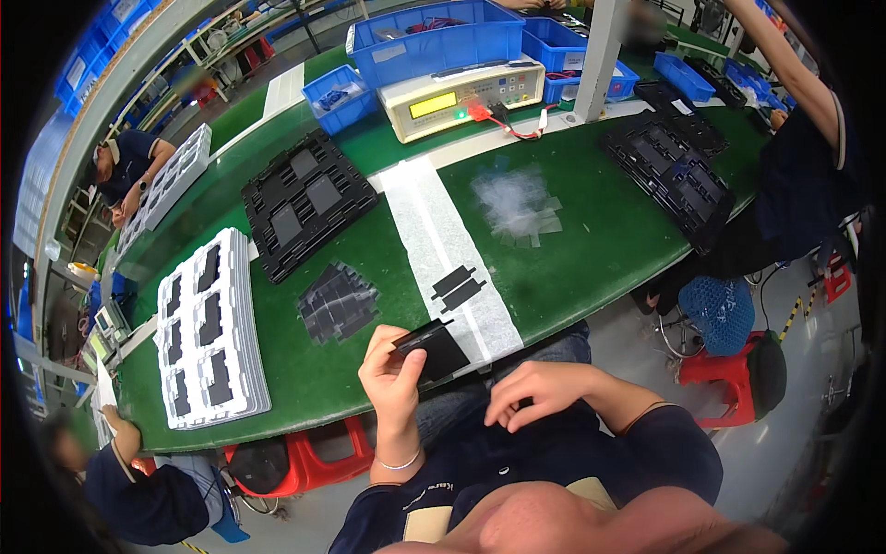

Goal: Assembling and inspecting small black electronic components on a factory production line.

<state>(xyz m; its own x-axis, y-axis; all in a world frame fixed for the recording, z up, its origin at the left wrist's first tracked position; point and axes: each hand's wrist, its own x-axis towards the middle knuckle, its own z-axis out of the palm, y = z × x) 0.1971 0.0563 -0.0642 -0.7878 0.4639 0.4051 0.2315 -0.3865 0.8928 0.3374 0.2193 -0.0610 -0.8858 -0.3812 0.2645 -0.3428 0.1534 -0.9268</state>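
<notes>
My left hand (392,374) grips a flat black battery-like piece (441,354) by its left edge, thumb on its near face. The piece is tilted up above the table's front edge, over the near end of a white cloth strip (489,319). Two similar thin black pieces (458,288) lie side by side on that strip, just beyond my hand. My right hand (535,392) hovers in front of my body, right of the held piece and apart from it. Its fingers are loosely bent and slightly apart, with nothing visible in them.
Dark film sheets (338,303) and clear film sheets (517,201) lie on the green table (591,249). Left stand stacked white trays (245,369) with black pieces and black trays (309,198). A tester (461,97) with red leads, blue bins (443,46) and more black trays (669,171) stand beyond. Other people work nearby.
</notes>
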